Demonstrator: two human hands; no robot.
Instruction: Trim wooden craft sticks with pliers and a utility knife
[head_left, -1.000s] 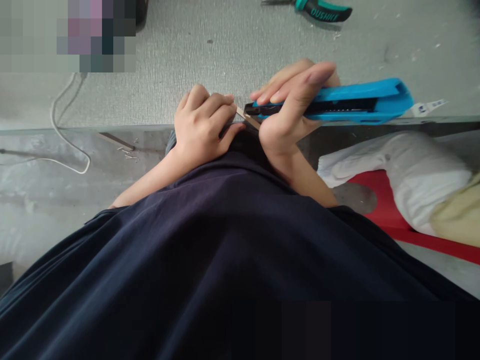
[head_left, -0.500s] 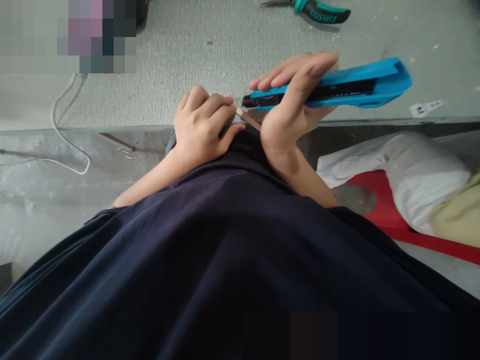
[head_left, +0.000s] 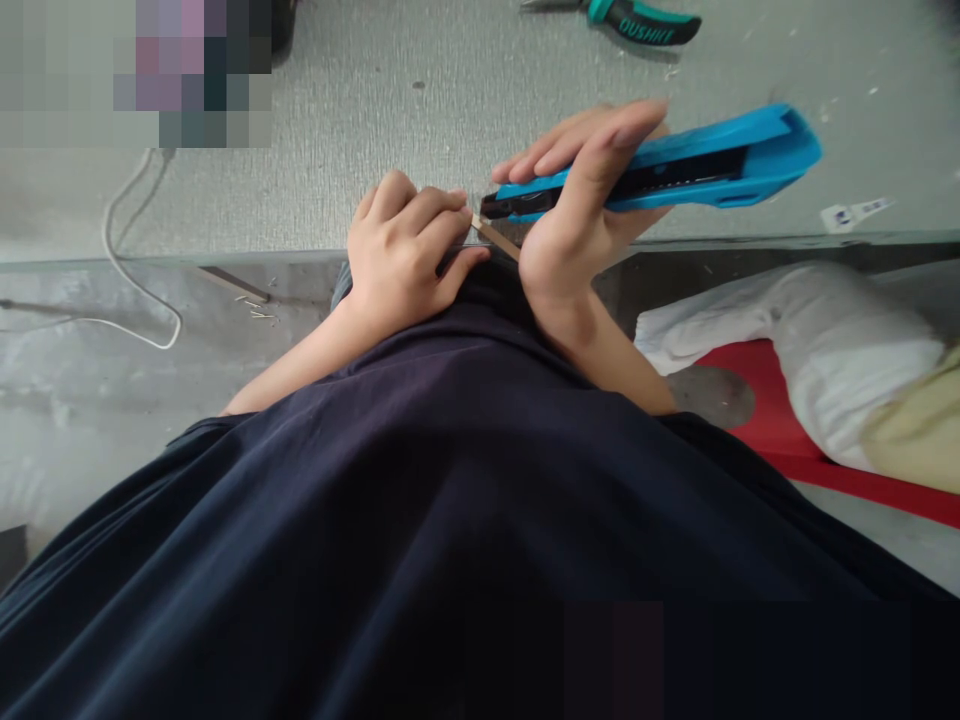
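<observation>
My right hand (head_left: pixel 581 205) is wrapped around a blue utility knife (head_left: pixel 705 165), thumb raised along its side. The knife's dark tip (head_left: pixel 495 206) points left and is close to the fingertips of my left hand. Between the hands, a thin wooden stick (head_left: pixel 499 240) slants across the table's front edge, with a paler patch at its upper end. My left hand (head_left: pixel 409 245) is curled at the edge, fingertips closed at that paler end. Its grip is partly hidden under the fingers. The stick's lower end passes behind my right wrist.
Pliers with green and black handles (head_left: pixel 645 22) lie at the back of the textured table (head_left: pixel 337 110). A white cable (head_left: pixel 112 225) hangs over the front edge at left. A printed scrap (head_left: pixel 855 215) is at right. White cloth (head_left: pixel 847 350) lies over something red (head_left: pixel 776 400).
The utility knife and my right hand have shifted slightly left, and the knife's rear end has tipped up a little. My left hand and the stick have barely moved.
</observation>
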